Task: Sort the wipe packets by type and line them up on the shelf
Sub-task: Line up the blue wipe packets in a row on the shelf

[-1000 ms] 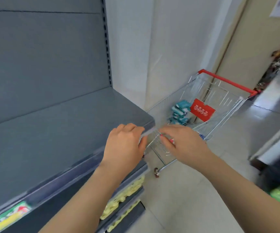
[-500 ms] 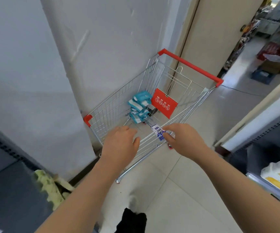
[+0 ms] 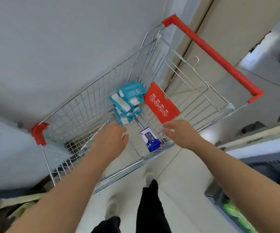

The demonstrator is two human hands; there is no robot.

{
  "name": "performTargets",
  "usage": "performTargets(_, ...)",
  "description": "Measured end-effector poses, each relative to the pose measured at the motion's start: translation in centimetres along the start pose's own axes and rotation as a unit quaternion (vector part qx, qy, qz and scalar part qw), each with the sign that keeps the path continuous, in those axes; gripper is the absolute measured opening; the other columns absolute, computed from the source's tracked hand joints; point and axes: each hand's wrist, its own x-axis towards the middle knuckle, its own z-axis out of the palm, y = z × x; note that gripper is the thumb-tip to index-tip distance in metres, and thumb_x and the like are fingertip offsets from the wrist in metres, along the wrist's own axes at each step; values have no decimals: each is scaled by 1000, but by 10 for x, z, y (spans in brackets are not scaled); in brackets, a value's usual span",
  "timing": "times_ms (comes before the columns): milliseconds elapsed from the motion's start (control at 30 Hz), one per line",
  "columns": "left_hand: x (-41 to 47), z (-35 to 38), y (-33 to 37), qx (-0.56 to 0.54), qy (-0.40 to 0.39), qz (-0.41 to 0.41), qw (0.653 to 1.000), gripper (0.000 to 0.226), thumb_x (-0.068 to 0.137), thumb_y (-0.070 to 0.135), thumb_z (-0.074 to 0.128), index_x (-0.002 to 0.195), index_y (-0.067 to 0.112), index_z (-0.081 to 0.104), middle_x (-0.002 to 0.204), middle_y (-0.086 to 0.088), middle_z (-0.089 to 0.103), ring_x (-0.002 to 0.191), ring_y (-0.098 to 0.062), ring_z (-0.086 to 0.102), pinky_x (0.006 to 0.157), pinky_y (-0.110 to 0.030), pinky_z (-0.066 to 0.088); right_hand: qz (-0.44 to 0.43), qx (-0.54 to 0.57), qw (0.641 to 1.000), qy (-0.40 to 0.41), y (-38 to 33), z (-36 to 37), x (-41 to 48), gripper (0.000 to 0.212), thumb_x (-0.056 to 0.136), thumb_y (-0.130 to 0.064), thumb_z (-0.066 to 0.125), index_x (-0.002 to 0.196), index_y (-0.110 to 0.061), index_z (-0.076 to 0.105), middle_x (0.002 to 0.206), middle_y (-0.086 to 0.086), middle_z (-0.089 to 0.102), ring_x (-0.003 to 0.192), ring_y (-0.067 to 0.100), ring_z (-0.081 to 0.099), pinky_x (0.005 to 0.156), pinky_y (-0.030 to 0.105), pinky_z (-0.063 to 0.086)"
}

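A wire shopping cart (image 3: 92, 98) with a red handle (image 3: 209, 51) stands against the white wall. Inside it lies a pile of teal wipe packets (image 3: 127, 101) at the far side. A single blue-and-white wipe packet (image 3: 151, 140) lies on the cart floor nearer me. My left hand (image 3: 110, 140) hovers over the cart, fingers loosely bent, holding nothing. My right hand (image 3: 181, 132) hovers just right of the blue packet, fingers relaxed and empty.
A red sign panel (image 3: 162, 102) hangs inside the cart. The white wall (image 3: 51, 47) is behind, a beige door (image 3: 236, 22) at upper right. A shelf edge (image 3: 262, 148) and green goods (image 3: 233, 212) lie to the right. My feet stand on the tiled floor (image 3: 177, 174).
The view swung from the grey shelf to the cart. Both hands moved over the cart; the blue packet my right hand pinched now lies on the cart floor.
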Motion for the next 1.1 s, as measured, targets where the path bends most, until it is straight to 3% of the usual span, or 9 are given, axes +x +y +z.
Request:
performTargets(100, 51, 35, 0, -32, -34, -40, 998, 32, 97, 39, 43, 119, 24, 61, 118, 0, 63, 102, -20, 60, 88, -40, 52, -19, 1, 997, -72, 27, 11, 69, 38, 97, -31, 51, 128, -10, 58, 130, 5, 60, 118, 20, 54, 99, 27, 37)
performTargets(300, 133, 121, 2, -104, -85, -150, 979, 35, 99, 34, 43, 131, 25, 55, 127, 0, 59, 112, -21, 56, 92, -35, 47, 15, 25, 978, -209, 80, 77, 184, 46, 93, -25, 54, 128, 5, 51, 134, 21, 53, 123, 32, 51, 102, 44, 41)
performTargets(433, 166, 191, -10, -193, -113, -217, 950, 33, 97, 29, 48, 128, 20, 58, 117, -2, 66, 103, -21, 62, 89, -35, 51, 36, 22, 963, -267, 108, 136, 231, 60, 96, -31, 53, 147, -9, 32, 147, 9, 41, 129, 23, 46, 103, 28, 38)
performTargets(500, 176, 224, -16, -223, -128, -241, 936, 31, 96, 27, 50, 125, 19, 59, 116, -4, 66, 100, -22, 63, 88, -34, 51, 57, 19, 956, -287, 119, 164, 250, 62, 97, -30, 52, 149, -9, 27, 136, 8, 48, 116, 23, 52, 91, 26, 42)
performTargets(633, 192, 282, -26, -268, -158, -265, 913, 32, 96, 29, 54, 125, 16, 59, 119, -6, 65, 102, -24, 63, 93, -37, 50, 71, 4, 953, -295, 135, 202, 272, 48, 100, -23, 46, 142, -5, 33, 141, 16, 44, 125, 28, 47, 91, 28, 41)
performTargets(767, 205, 320, -26, -308, -171, -261, 899, 37, 97, 29, 54, 125, 6, 60, 126, -7, 62, 116, -23, 57, 100, -26, 39, 80, 21, 955, -286, 149, 235, 275, 44, 100, -19, 45, 139, -2, 37, 143, 16, 40, 125, 29, 44, 83, 27, 38)
performTargets(900, 214, 343, -21, -370, -171, -296, 864, 42, 88, 30, 67, 120, 2, 60, 114, -9, 65, 104, -25, 62, 90, -23, 44, 69, 94, 954, -275, 156, 257, 268, 45, 98, -10, 45, 143, -5, 37, 150, 9, 36, 137, 19, 36, 105, 16, 22)
performTargets(1033, 214, 351, -30, -331, -172, -301, 878, 26, 79, 21, 74, 98, 4, 68, 91, -5, 62, 82, -17, 53, 59, -23, 37, 86, 195, 934, -288, 154, 259, 270, 42, 99, -2, 40, 139, -12, 47, 140, 2, 50, 121, 16, 55, 103, 25, 39)
performTargets(1100, 208, 351, -39, -321, -165, -290, 886, 20, 82, 17, 68, 98, 6, 69, 92, -8, 63, 80, -17, 51, 56, -23, 32, 96, 204, 943, -246, 155, 260, 273, 41, 97, -2, 42, 135, -15, 51, 138, 1, 52, 115, 18, 58, 95, 28, 47)
